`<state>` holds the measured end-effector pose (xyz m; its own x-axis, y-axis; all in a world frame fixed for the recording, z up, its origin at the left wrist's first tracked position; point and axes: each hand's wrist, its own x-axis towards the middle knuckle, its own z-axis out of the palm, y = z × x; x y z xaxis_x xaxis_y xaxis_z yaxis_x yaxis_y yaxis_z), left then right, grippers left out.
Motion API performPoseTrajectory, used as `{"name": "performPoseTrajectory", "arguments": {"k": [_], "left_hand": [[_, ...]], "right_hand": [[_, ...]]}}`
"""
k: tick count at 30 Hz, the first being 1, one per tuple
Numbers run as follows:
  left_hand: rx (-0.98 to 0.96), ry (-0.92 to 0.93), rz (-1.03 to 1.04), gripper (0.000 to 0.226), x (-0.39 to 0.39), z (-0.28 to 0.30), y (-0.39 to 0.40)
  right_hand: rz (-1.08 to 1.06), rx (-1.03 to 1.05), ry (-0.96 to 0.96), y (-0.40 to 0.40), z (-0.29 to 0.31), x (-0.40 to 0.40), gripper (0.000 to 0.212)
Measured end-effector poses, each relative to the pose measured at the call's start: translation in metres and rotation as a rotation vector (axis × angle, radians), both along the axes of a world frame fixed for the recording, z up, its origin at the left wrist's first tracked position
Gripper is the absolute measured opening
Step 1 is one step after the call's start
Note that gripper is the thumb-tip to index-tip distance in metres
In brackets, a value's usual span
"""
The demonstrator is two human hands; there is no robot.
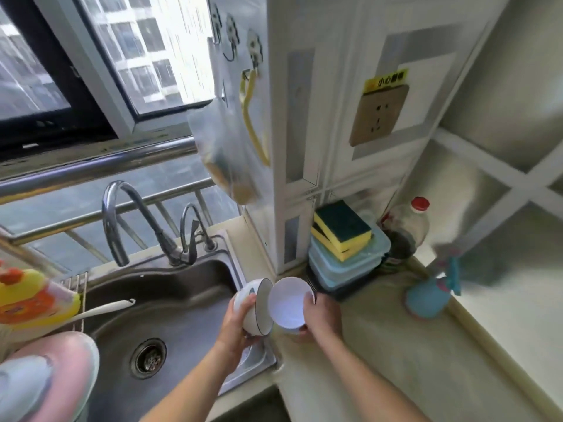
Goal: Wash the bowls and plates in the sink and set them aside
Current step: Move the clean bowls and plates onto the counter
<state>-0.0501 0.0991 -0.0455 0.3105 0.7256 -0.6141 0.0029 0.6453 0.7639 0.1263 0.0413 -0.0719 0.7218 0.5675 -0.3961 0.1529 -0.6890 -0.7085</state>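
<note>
Home kitchen: sink [182, 287], sponges [342, 229].

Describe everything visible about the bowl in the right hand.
The bowl is white, smooth and glossy, ceramic by its look, and seems empty. It is tipped on its side, its opening facing the camera, above the counter beside the sink. The right hand grips its rim and base. Its rim is close against the left hand's bowl; contact unclear.

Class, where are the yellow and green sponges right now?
In the head view, the sponges sit stacked on the blue lidded containers at the right, against the tiled wall, beyond the right hand.
</note>
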Motion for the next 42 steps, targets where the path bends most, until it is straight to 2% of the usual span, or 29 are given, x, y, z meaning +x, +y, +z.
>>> {"name": "performPoseTrajectory", "arguments": {"k": [4,7,12,16,18,20,22,24,28,31,34,37,39,42], "left_hand": [[0.000,0.018,0.027,0.061,0.005,-0.001,0.003],[0.013,0.028,0.025,0.067,-0.001,-0.002,0.007],[0.064,0.024,0.030,0.063,-0.005,0.006,0.004],[0.115,-0.003,0.020,0.060,-0.002,0.023,-0.001],[0.109,-0.030,-0.001,0.060,-0.001,0.032,-0.003],[0.064,-0.065,-0.061,0.066,-0.001,0.035,-0.001],[-0.008,-0.101,-0.148,0.072,0.000,0.035,0.001],[-0.055,-0.098,-0.223,0.074,0.002,0.033,0.002],[0.013,0.109,-0.251,0.057,0.017,0.030,-0.001],[0.222,0.303,-0.322,0.072,0.027,0.012,-0.005],[0.397,0.531,-0.381,0.051,0.034,-0.013,-0.002],[0.419,0.605,-0.346,0.052,0.041,-0.022,0.002],[0.433,0.644,-0.338,0.043,0.045,-0.019,0.001],[0.384,0.624,-0.362,0.032,0.050,-0.013,-0.006]], "right_hand": [[0.055,-0.055,-0.144,0.003,-0.014,-0.003,0.026],[0.157,-0.198,-0.330,-0.002,-0.012,-0.002,0.033],[0.125,-0.274,-0.425,-0.011,-0.008,-0.006,0.033],[0.175,-0.041,-0.560,-0.005,0.001,-0.021,0.008],[0.224,0.082,-0.481,0.003,0.009,-0.028,0.006],[0.290,0.138,-0.307,0.010,0.020,-0.033,0.017],[0.320,0.121,-0.183,0.013,0.028,-0.034,0.020],[0.320,0.079,-0.184,0.013,0.028,-0.032,0.018],[0.197,0.017,-0.177,0.002,0.026,-0.023,0.022],[0.097,-0.038,-0.153,-0.004,0.024,-0.018,0.027],[0.045,-0.114,-0.144,-0.009,0.022,-0.013,0.025],[0.042,-0.130,-0.165,-0.011,0.020,-0.010,0.023],[0.063,-0.169,-0.243,-0.012,0.021,-0.010,0.023],[0.132,-0.249,-0.335,-0.015,0.019,-0.007,0.035]]}}
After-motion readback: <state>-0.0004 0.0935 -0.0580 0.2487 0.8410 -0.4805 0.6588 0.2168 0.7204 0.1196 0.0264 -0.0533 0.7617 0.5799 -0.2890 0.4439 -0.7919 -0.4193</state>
